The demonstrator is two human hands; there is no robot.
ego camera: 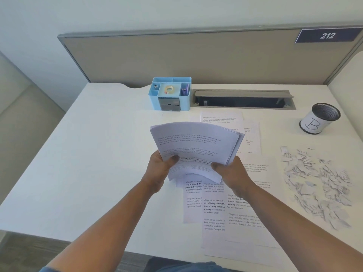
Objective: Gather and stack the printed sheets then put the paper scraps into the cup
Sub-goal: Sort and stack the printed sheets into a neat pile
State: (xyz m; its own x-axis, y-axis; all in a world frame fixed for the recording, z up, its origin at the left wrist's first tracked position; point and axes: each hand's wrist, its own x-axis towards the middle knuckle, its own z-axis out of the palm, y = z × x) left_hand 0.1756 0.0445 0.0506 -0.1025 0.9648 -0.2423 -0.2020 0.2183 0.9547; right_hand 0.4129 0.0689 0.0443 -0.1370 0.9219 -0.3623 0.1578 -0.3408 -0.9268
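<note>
halfway-ish | left hand (160, 167) and right hand (230, 171) both have a grip clamped on the sheet stack (194, 146) | loose printed sheets (218, 211) still on worktop (88, 163) | scrap pile (318, 185) untouched, mesh cup (321, 118) not filled yet

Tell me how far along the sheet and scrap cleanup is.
Partly done. Both hands, left hand and right hand, grip a gathered stack of sheets. Loose sheets lie on the desk. The scrap pile is untouched, beside the mesh cup.
</note>
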